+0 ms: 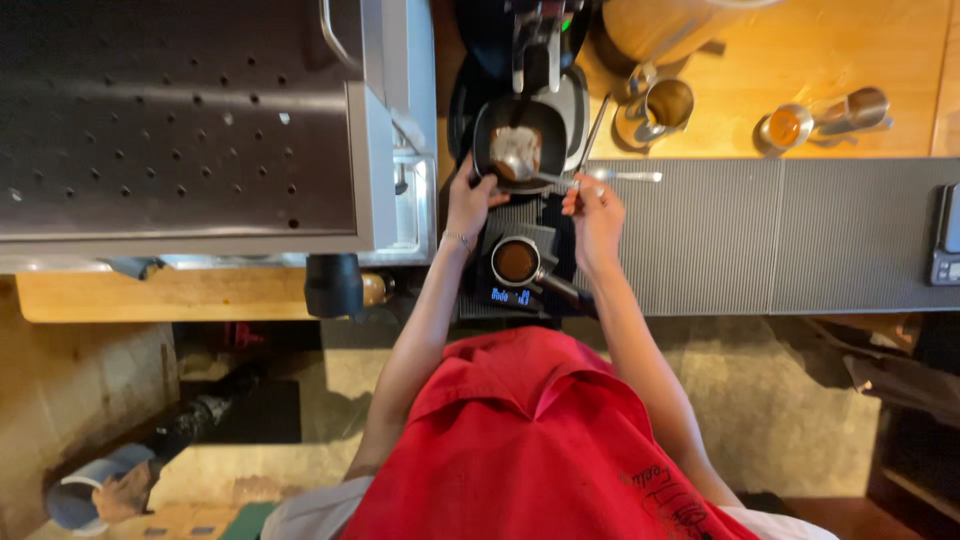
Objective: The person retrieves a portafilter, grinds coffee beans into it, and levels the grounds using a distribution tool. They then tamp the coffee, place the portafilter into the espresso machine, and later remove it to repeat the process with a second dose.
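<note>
My left hand (470,198) grips the near rim of a black square tray (520,125) with ground coffee, under a grinder (537,40). My right hand (594,205) holds a metal spoon (530,172) whose bowl reaches into the tray's coffee. Just below the hands, a portafilter (518,263) filled with brown grounds rests on a small black scale (512,296) with a lit blue display.
A large steel espresso machine (190,120) fills the left. A grey ribbed mat (760,235) covers the counter to the right, with another scale (948,240) at its edge. Metal pitchers (660,108) and cups (825,118) stand on the wooden surface behind. A second spoon (625,176) lies nearby.
</note>
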